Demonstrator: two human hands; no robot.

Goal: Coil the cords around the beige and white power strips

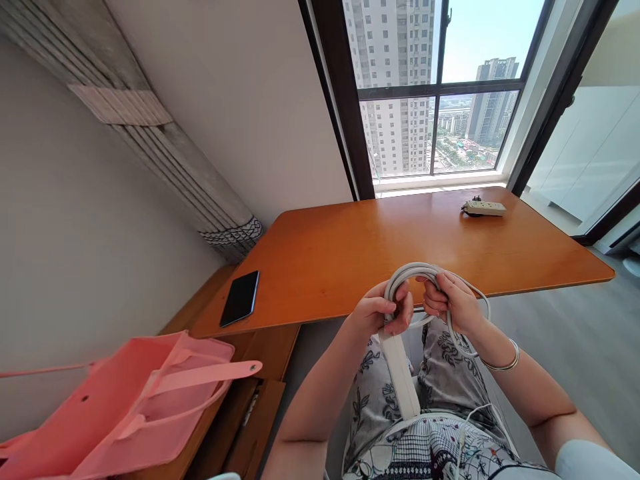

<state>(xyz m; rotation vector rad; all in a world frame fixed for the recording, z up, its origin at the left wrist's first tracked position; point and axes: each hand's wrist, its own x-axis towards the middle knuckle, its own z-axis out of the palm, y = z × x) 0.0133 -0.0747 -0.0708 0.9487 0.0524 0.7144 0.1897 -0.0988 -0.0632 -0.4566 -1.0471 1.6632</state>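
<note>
A pale cable point(419, 268) is looped into a coil in front of me, just past the table's near edge. My left hand point(383, 308) is closed around the coil's left side. From below that hand hangs a long white power strip point(401, 377), which leans down toward my lap. On the coil's right side, my right hand point(453, 300) grips the cable with its fingers curled in. A loose stretch of cable loops out beyond that hand and past the wrist, which wears a bangle point(515, 355).
On the orange-brown table point(350, 253), a dark tablet point(240, 298) lies at the left and a small beige power strip point(483, 208) at the far right. A pink bag point(125, 407) stands at lower left beside an open drawer point(255, 427). Behind the table is a window point(440, 90).
</note>
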